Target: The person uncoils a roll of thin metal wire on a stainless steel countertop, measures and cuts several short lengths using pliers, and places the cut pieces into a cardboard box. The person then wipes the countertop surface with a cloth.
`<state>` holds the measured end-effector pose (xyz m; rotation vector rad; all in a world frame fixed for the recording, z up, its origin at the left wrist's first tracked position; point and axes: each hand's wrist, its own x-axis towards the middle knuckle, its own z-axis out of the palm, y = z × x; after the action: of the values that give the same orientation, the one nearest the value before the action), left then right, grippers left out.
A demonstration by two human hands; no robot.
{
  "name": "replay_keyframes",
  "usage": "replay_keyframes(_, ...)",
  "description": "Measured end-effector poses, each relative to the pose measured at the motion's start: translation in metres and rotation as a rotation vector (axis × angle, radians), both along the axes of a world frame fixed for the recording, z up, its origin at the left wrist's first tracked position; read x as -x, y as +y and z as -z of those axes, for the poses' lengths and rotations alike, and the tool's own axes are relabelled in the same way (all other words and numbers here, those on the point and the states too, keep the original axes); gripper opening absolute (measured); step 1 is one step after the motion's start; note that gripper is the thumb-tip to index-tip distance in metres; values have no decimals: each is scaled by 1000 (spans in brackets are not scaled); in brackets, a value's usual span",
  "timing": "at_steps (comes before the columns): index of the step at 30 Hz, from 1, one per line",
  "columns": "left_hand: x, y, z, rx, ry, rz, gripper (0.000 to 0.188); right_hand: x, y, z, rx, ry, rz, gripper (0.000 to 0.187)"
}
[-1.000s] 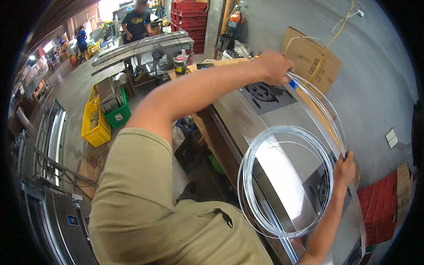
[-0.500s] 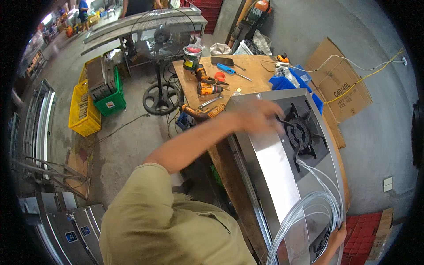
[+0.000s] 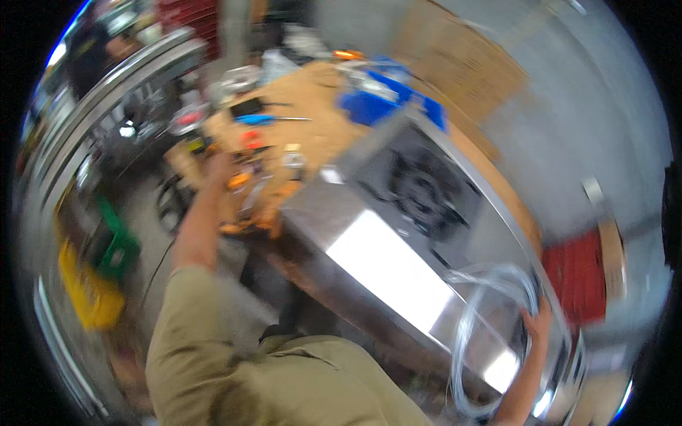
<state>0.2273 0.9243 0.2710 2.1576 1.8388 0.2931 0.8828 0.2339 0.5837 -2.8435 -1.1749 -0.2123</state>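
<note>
Head view: coil [image 3: 462,351] in right hand [image 3: 538,319], grip of left hand [image 3: 222,165] unclear, carton [image 3: 462,64] illegible

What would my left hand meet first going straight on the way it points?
Beyond the blurred tools beside it, your left hand would probably meet the blue-handled tool on the wooden tabletop; blur and depth leave that uncertain.

Silvery-white on the wire coil [image 3: 463,335], silver and black on the stove [image 3: 419,248].
Orange on the blurred tools [image 3: 239,180], tan on the worktable [image 3: 334,138], blue on the bin [image 3: 360,109].
</note>
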Motion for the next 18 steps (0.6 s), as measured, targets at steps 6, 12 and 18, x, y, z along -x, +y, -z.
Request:
replay_keyframes(6,34,26,8,-157,-468,69,53,39,-7,-34,54,-155,-38,99)
replay_keyframes(12,-45,-119,-185,-83,-1301,208,53,95,3,-111,-430,-43,18,64)
replay_keyframes(18,-225,-373,-337,126,-1333,1083,48,183,13,-86,-641,732,-464,77)
